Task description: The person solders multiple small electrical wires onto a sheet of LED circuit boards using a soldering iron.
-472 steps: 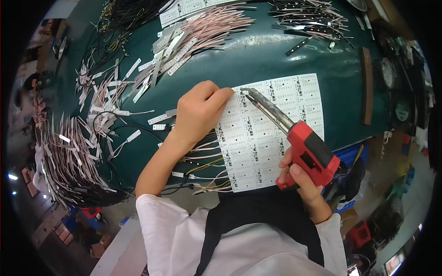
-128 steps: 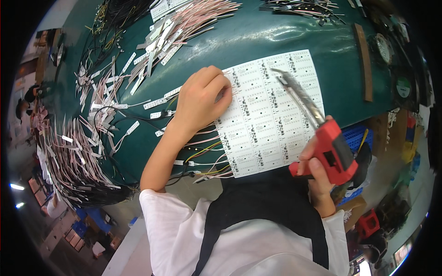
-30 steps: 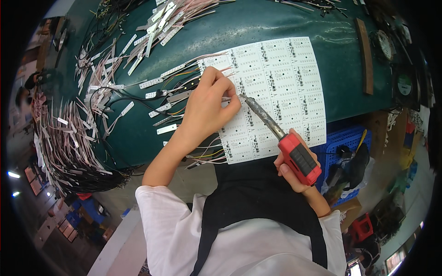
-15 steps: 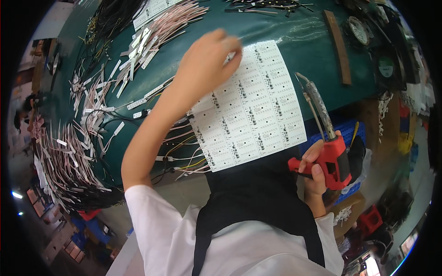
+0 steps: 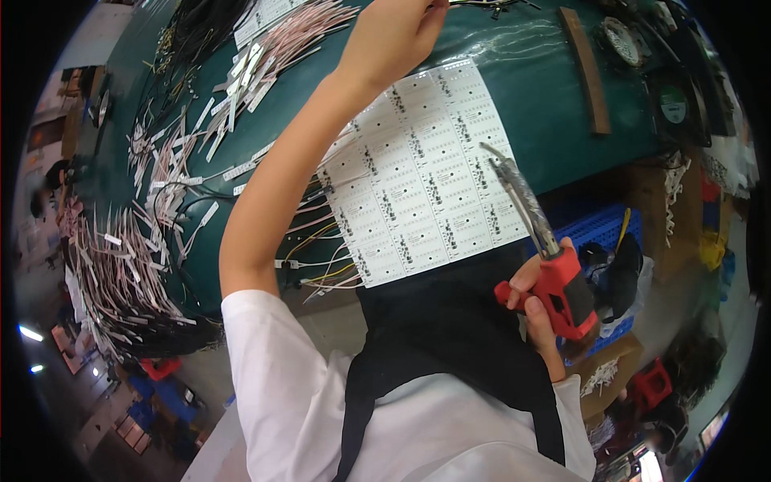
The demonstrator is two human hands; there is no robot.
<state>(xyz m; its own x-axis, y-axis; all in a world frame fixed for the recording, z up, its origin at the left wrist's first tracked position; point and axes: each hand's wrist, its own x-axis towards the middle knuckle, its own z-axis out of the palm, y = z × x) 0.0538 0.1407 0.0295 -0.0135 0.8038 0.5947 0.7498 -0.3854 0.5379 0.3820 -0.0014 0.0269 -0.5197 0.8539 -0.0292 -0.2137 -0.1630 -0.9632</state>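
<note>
My left hand (image 5: 393, 40) reaches to the top edge of the picture, beside a bunch of dark wires (image 5: 499, 6). Its fingertips run out of the picture, so their grip is hidden. In my right hand (image 5: 536, 309) is a red and black soldering gun (image 5: 567, 293), its metal barrel pointing up and left. The bent tip hangs over the right part of a white sheet of circuit boards (image 5: 418, 181), seemingly apart from it. That sheet lies at the table's near edge, printed in rows of small boards. Several wires (image 5: 321, 233) stick out along its left side.
Pink-white wires with small boards (image 5: 301, 40) lie at the back left of the green table (image 5: 530, 88). A large wire bundle (image 5: 120, 273) hangs over the left edge. On the right are a brown strip (image 5: 586, 72), a round metal dish (image 5: 621, 40) and a blue crate (image 5: 590, 229).
My left hand has moved up and right, off the board sheet toward the dark wires. My right hand has shifted the soldering gun left, bringing its tip over the sheet.
</note>
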